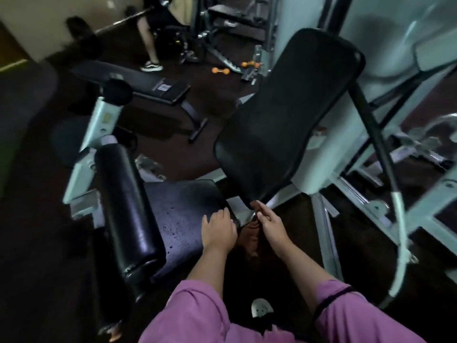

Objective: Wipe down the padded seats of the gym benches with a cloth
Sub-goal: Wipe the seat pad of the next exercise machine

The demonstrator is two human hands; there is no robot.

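Observation:
The black padded seat [183, 214] of a gym machine lies low at the centre, speckled with droplets. Its tall black backrest [289, 115] rises tilted to the right. A dark brown cloth [251, 240] hangs off the seat's right edge between my hands. My left hand [218, 230] lies knuckles up on the seat's right corner, its thumb side against the cloth; its grip is hidden. My right hand [270, 225] is pinched on the cloth's top edge, just below the backrest's lower tip. Both sleeves are pink.
A black roller pad [126, 204] stands along the seat's left side. A flat black bench [138, 82] is behind it, with orange dumbbells [221, 70] on the dark floor. A person's legs [148, 45] stand at the back. Pale metal frames [385, 189] crowd the right.

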